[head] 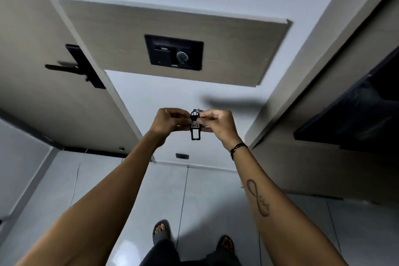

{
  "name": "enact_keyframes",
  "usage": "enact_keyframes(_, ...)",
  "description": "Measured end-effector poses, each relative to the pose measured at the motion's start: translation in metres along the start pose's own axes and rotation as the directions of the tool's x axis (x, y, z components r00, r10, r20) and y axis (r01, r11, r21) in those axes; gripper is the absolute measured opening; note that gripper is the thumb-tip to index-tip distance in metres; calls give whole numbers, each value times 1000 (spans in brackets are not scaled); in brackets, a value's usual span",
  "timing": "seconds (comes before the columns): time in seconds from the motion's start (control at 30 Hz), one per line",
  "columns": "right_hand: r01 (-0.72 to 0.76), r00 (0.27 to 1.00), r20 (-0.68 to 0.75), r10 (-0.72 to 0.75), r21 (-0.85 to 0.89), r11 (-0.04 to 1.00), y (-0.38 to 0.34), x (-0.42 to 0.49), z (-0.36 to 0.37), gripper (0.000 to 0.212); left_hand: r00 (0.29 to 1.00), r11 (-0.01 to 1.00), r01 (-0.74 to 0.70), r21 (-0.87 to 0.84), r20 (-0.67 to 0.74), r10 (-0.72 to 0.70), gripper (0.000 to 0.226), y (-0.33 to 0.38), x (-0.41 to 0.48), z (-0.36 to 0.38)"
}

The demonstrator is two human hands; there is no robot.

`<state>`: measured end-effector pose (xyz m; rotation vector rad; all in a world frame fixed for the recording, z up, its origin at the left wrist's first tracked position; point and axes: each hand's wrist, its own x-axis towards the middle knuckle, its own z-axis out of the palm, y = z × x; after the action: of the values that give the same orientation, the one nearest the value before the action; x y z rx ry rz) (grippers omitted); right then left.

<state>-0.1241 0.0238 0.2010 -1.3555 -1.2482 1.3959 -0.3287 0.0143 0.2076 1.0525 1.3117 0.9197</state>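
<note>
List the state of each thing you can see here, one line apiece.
black key holder: hanging upright, pinched between both hands.
left hand: fingers curled, pinching the key holder.
right hand: fingers curled, pinching its top.
door handle: level, untouched.
screen: dark.

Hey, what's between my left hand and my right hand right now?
A small black fob, pinched from both sides by the left hand and the right hand; the head view shows it.

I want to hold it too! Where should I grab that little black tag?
Probably the black tag by its bottom loop, from underneath: that open frame hangs free, while the left hand and right hand pinch the top from both sides.
</note>
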Motion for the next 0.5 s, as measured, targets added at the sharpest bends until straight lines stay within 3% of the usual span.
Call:
enact_keyframes(0.23, 220, 975, 9, -220, -46, 974, -75, 14, 71, 15, 984, 984, -177, -2, -3, 177, 24, 67, -7, -85)
enact_keyframes(0.5, 450, 888, -7, -460, -193, 872, -155, 35, 76, 18, 924, 922, -383, 55, 39, 382, 25, 152, 4, -110)
